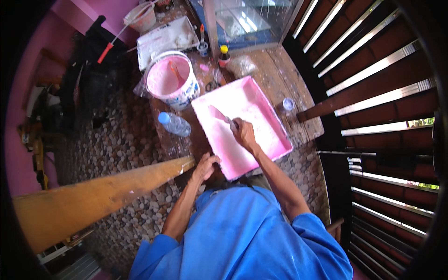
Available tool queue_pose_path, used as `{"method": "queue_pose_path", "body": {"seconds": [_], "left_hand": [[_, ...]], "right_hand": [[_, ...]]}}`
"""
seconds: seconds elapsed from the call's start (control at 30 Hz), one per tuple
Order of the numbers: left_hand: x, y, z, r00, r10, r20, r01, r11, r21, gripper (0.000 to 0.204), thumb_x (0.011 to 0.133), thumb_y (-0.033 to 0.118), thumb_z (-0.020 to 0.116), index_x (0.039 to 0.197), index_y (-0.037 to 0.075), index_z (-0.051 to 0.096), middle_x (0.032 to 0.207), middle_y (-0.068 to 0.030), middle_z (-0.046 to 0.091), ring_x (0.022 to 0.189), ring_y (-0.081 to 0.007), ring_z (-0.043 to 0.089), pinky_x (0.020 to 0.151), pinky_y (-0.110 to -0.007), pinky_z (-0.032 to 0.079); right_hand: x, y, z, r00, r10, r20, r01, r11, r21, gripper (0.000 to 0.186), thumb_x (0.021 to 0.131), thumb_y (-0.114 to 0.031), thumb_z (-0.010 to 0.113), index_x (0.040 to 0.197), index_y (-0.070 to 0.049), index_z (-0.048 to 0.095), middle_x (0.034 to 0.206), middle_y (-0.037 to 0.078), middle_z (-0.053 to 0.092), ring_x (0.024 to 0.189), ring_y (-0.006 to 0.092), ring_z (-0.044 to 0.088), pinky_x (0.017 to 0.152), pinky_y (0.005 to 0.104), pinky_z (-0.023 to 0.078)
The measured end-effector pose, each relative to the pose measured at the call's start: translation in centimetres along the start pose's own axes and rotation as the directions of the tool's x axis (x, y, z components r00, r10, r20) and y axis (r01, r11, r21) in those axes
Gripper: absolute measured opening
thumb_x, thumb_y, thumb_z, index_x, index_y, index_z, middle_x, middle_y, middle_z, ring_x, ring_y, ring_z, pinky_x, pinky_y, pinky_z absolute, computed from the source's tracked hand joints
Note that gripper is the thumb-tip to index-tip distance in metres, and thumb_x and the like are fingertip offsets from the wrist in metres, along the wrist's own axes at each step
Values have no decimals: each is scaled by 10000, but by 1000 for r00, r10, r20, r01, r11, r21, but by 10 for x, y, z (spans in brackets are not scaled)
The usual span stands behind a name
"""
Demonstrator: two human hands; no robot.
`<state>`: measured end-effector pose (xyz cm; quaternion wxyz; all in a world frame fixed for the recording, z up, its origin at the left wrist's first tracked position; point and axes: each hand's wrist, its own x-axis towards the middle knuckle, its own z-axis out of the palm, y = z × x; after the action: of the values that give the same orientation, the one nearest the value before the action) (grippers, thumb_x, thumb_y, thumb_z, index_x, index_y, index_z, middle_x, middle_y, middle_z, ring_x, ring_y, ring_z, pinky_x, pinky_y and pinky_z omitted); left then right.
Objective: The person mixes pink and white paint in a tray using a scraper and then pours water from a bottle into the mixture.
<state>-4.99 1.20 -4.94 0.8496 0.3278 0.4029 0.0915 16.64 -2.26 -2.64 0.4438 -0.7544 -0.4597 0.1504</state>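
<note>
Head view: right hand (245, 134) grips a scraper (218, 114), pink tray (269, 112) below; left hand (205, 167), against its side, likely steadies it, grasp unclear.

Narrow gap between bottle (175, 124) and tray (267, 109)

No readable writing

From where I stand, I can read no word and no number. The bucket (187, 94) carries blue marks on its side, but I cannot make them out. The yellow-capped bottle (224, 57) is too small for reading.
</note>
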Motion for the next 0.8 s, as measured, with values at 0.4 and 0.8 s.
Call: {"method": "queue_pose_path", "body": {"seconds": [0.4,0.8], "left_hand": [[-6,11,8,1000,6,14,-5,1000,-24,347,732,-10,607,1073,3,545,988,-66,593,946,-156,555,867,-284,425],[-10,15,15,1000,-23,-5,23,1000,6,365,699,5,628,1046,-10,516,974,-78,581,957,-172,536,831,-313,436]], "right_hand": [[5,-17,13,998,4,58,2,995,-96,158,872,-122,541,910,16,608,796,234,613,703,416,591,629,473,465],[-6,2,3,1000,10,2,-10,989,-145,132,867,-91,550,924,14,605,776,223,610,665,384,595,606,446,471]]}}
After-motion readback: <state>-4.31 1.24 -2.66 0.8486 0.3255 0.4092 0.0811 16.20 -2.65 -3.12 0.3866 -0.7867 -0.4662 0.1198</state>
